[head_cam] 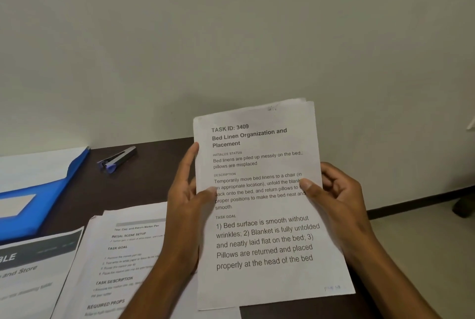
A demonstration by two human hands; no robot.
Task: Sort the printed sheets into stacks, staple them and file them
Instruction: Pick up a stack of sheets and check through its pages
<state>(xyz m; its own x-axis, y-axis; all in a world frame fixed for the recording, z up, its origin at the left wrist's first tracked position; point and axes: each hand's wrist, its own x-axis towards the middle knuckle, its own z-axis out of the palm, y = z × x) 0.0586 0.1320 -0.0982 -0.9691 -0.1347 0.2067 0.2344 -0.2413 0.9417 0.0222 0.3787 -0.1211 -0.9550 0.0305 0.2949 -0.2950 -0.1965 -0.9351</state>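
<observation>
Both hands hold a sheaf of printed sheets (pixel 267 205) upright above the desk's right part: left hand (pixel 189 205) pinches the sheaf's left edge, thumb on the front face, index finger straight up along the edge; right hand (pixel 334 198) grips the right edge, thumb pressed on the front, remaining fingers curled behind. Top sheet reads "TASK ID: 3409, Bed Linen Organization and Placement"; at least one more sheet's corner peeks out behind at the top right. Sheaf's lower part overlaps the view of the dark brown desk (pixel 144 185), whether it touches the desk can't tell. Flat on the desk, just left of the left wrist: a white printed stack (pixel 123 262) with headings "TASK GOAL", "TASK DESCRIPTION". Further left, at the near-left corner of the view, another sheet with a dark header band (pixel 33 275), overlapping the white stack's left side. Behind those, along the left edge, an open blue folder (pixel 38 190) with white paper in it. Blue-and-metal stapler (pixel 117 159) lies near the desk's far edge by the wall, just right of the folder, apart from the papers.
</observation>
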